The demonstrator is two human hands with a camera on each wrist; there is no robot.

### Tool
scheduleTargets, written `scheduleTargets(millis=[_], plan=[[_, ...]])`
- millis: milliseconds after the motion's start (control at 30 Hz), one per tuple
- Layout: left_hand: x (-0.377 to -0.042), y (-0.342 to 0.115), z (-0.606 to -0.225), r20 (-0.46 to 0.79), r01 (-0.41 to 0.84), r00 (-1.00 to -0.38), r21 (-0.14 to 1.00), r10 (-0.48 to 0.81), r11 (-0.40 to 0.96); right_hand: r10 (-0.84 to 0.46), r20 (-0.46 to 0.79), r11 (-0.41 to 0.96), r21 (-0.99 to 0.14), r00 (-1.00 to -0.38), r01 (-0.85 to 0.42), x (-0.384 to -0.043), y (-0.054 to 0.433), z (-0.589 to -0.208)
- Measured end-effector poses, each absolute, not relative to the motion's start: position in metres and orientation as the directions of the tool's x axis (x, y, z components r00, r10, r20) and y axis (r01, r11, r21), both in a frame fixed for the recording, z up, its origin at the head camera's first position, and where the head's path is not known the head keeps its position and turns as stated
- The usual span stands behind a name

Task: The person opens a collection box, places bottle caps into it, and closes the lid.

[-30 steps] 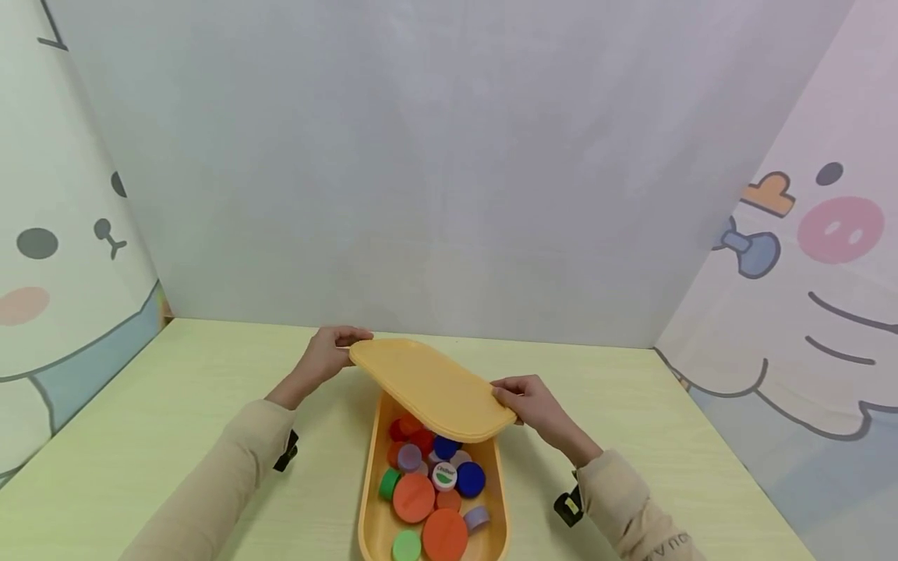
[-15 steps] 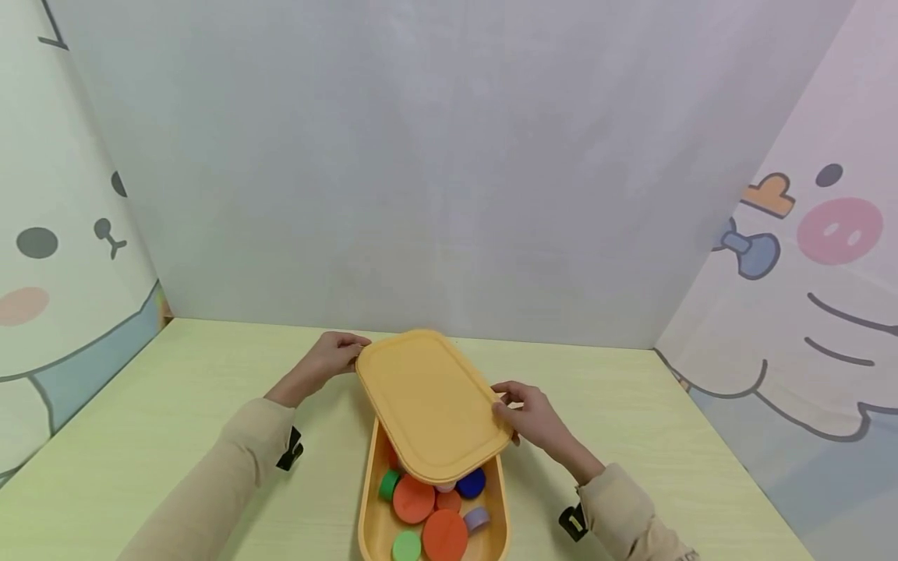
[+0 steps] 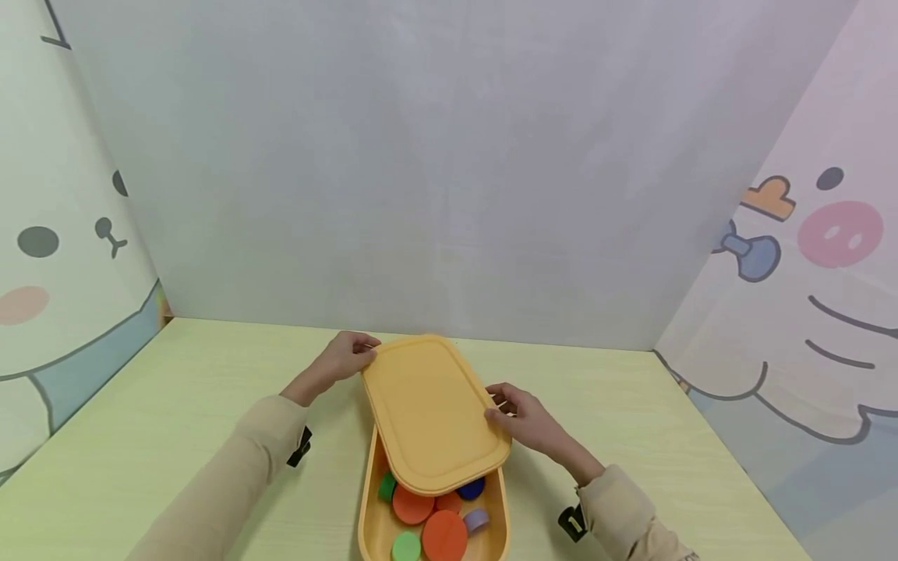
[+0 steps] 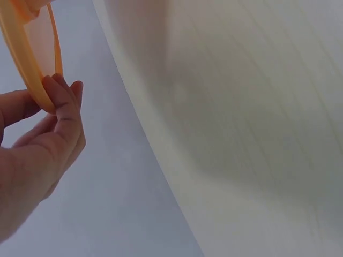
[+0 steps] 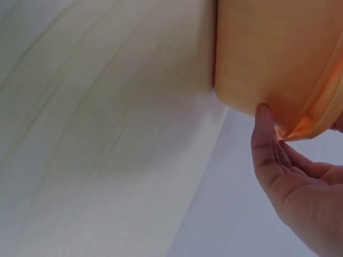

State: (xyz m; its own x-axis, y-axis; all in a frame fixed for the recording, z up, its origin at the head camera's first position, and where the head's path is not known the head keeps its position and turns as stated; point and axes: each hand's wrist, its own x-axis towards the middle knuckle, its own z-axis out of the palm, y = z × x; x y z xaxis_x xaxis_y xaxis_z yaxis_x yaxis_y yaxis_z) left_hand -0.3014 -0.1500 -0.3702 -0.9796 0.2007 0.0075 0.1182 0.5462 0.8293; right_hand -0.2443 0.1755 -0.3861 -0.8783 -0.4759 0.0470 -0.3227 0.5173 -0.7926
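A yellow-orange plastic lid (image 3: 438, 413) lies tilted and askew over the far part of a matching oblong box (image 3: 368, 523). My left hand (image 3: 344, 357) pinches the lid's far left corner between thumb and fingers, as the left wrist view also shows. At the lid's right edge is my right hand (image 3: 528, 421), thumb on top and fingers below; in the right wrist view one fingertip (image 5: 262, 110) meets the box's outer wall. Bottle caps show in the near part of the box: a big red cap (image 3: 445, 536), a light green cap (image 3: 406, 547), a lilac cap (image 3: 476, 520) and several others. The lid hides the rest.
The box stands on a pale yellow wood-grain table (image 3: 231, 358). Behind it rises a plain grey-white backdrop (image 3: 421, 171). Cartoon-printed cloth panels (image 3: 828, 327) flank the table on both sides.
The lid has come down from a steeper tilt and toward me, covering more of the caps. My left hand has shifted slightly right with it; my right hand has moved a little lower along the edge.
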Motion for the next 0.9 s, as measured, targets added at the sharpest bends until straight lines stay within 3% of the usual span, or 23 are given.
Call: scheduleTargets(millis=[200,400,900], plan=[[-0.302,-0.139,-0.369,0.031,0.186,-0.959,0.816,0.28,0.547,-0.564,-0.009,0.446,-0.845,-0.825,-0.295,-0.245,0.174,-0.387],[-0.304,-0.129,-0.369,0.016,0.211,-0.935,0.828,0.355,0.52,-0.605,0.01,0.399,-0.862,-0.797,-0.314,-0.25,0.172,-0.389],[-0.296,-0.125,-0.369,0.064,0.372,-0.845,0.783,0.531,0.498,-0.539,0.006,0.383,-0.889,-0.843,-0.252,-0.255,0.164,-0.392]])
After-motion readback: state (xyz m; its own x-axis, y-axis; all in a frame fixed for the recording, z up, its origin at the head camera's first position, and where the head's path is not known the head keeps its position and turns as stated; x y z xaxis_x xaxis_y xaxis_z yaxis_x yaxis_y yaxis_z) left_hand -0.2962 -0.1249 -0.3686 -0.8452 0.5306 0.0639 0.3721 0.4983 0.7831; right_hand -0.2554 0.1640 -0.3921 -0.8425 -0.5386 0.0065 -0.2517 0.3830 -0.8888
